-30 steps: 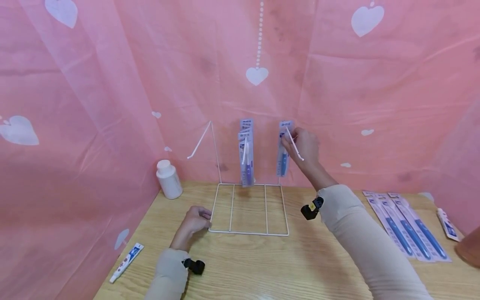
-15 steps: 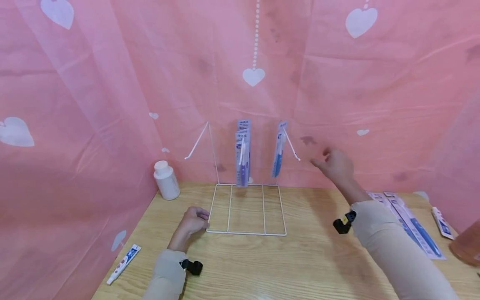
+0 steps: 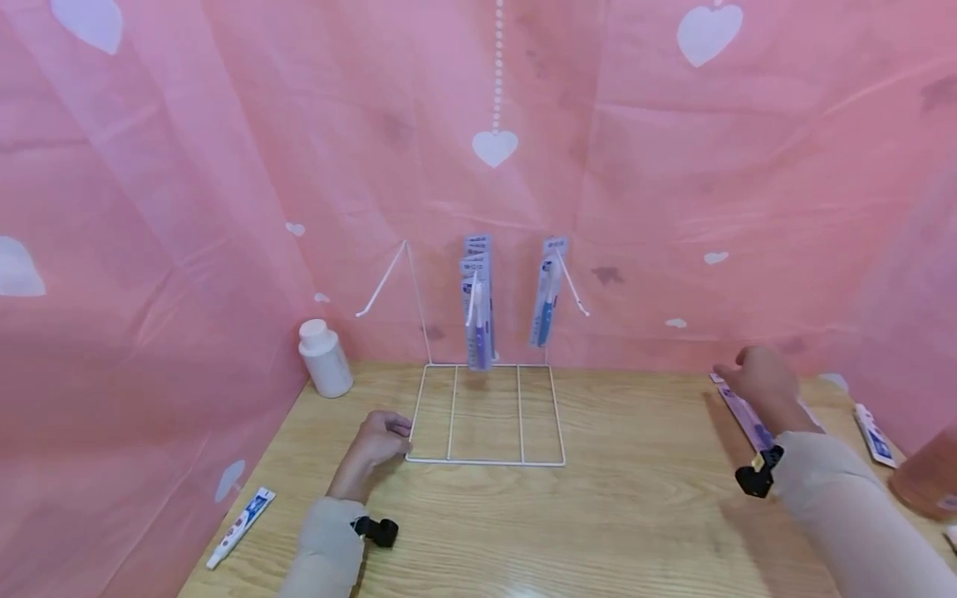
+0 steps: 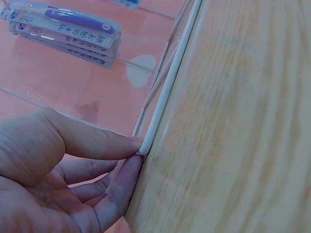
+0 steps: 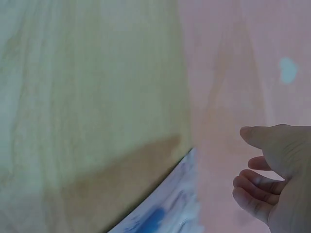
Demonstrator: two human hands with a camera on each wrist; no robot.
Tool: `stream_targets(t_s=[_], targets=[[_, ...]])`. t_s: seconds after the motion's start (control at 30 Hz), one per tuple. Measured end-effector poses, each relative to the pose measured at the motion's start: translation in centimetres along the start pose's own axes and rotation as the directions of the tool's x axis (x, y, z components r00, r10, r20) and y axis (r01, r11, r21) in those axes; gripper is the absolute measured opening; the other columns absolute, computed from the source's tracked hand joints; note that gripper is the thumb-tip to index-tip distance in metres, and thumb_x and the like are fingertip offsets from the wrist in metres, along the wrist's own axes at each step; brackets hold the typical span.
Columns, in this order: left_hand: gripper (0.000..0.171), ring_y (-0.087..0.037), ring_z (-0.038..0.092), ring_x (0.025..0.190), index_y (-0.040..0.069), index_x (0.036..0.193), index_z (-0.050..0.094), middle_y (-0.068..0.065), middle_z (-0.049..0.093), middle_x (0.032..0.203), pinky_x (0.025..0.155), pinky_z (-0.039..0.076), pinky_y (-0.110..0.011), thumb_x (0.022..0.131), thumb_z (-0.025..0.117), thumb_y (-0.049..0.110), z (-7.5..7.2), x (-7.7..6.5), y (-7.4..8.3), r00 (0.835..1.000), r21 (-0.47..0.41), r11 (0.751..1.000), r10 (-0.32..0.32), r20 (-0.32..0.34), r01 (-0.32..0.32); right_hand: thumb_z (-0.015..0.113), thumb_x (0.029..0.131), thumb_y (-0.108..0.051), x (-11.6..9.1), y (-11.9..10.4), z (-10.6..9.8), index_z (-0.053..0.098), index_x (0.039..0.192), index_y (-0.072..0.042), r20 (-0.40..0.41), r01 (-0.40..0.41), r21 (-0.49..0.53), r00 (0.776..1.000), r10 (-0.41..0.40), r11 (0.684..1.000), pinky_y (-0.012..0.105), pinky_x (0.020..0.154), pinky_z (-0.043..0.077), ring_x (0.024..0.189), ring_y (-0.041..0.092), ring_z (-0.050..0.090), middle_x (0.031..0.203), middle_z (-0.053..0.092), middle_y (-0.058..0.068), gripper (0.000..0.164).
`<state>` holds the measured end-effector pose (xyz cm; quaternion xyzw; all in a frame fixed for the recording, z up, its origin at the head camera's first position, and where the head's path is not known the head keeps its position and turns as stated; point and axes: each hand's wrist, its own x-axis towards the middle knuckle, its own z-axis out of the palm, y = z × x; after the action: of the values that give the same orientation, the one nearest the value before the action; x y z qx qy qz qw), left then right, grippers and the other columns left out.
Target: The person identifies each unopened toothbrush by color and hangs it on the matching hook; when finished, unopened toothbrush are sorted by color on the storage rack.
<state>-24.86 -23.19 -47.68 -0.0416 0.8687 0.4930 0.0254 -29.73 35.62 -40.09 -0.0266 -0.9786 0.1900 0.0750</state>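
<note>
My left hand pinches the front left corner of a white wire rack between thumb and fingers; the left wrist view shows the wire at the fingertips. On the rack's middle hook hang several packaged toothbrushes, the front one purple. A single blue packaged toothbrush hangs on the right hook. Over at the right, my right hand is above packaged toothbrushes lying on the table, partly hiding them. In the right wrist view its fingers are loosely bent, holding nothing, beside a pack.
A white bottle stands behind the left hand. One toothpaste tube lies at the left edge, another toothpaste tube at the right. A brownish translucent container sits at the right edge. Pink cloth hangs behind the table.
My right hand has left the blue packaged toothbrush on the right hook and moved right and down to the packs on the table. The left hand has stayed on the rack's corner.
</note>
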Motion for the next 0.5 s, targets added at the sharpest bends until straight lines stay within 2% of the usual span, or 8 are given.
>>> stream_targets(t_s=[0.13,0.23,0.37,0.5], targets=[[0.033,-0.024,0.059,0.083,-0.006,0.099,0.069,-0.011,0.063,0.088,0.071,0.052,-0.032,0.067,0.072,-0.013,-0.2,-0.1,-0.3,1.000,-0.019,1.000,-0.007,-0.011,0.006,0.062,0.091,-0.025,-0.1,1.3,1.2,0.057,0.067,0.002,-0.024,0.019,0.006,1.000,-0.019,1.000,0.036,0.047,0.040,0.054,0.023,0.050,0.062,0.056,0.014,0.037],[0.033,-0.024,0.059,0.084,-0.006,0.099,0.069,-0.011,0.063,0.088,0.071,0.052,-0.031,0.067,0.072,-0.014,-0.3,-0.1,-0.5,1.000,-0.037,0.999,-0.017,-0.017,0.016,0.061,0.091,-0.024,0.1,2.2,2.6,0.047,0.059,-0.006,-0.047,0.035,0.014,0.998,-0.035,0.999,0.033,0.046,0.034,0.051,0.021,0.043,0.055,0.044,0.004,0.040],[0.033,-0.024,0.059,0.084,-0.008,0.100,0.069,-0.012,0.063,0.089,0.071,0.052,-0.031,0.068,0.072,-0.014,-0.3,-0.1,-0.6,1.000,-0.053,0.999,-0.010,-0.009,0.010,0.057,0.092,-0.025,0.2,2.8,3.7,0.037,0.057,-0.012,-0.018,0.010,0.029,1.000,-0.010,1.000,0.033,0.048,0.029,0.051,0.019,0.037,0.055,0.032,-0.003,0.042],[0.033,-0.024,0.059,0.083,-0.007,0.100,0.069,-0.011,0.063,0.089,0.072,0.052,-0.032,0.068,0.072,-0.014,-0.2,-0.1,-0.6,1.000,-0.040,0.999,-0.006,-0.006,0.006,0.053,0.092,-0.019,-0.2,2.6,4.0,0.036,0.057,-0.013,-0.020,0.008,0.034,1.000,-0.007,0.999,0.032,0.048,0.030,0.051,0.019,0.038,0.055,0.032,-0.003,0.039]])
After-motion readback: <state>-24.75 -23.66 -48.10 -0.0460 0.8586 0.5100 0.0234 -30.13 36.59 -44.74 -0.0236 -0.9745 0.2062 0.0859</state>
